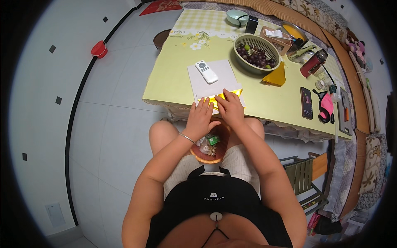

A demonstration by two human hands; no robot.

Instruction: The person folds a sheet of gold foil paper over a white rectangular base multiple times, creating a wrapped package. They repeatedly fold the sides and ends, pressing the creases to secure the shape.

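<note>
Touching a shiny, gold, foil-like strip (pixel 213 100) just above frame centre, the left hand (pixel 200 119) lies flat, thumb apart. The right hand (pixel 231 109) curls over it; whether pinching, I cannot tell.

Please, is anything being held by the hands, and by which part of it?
The left hand and right hand lie on the gold sheet, at its left and right parts; a grip cannot be told.
</note>
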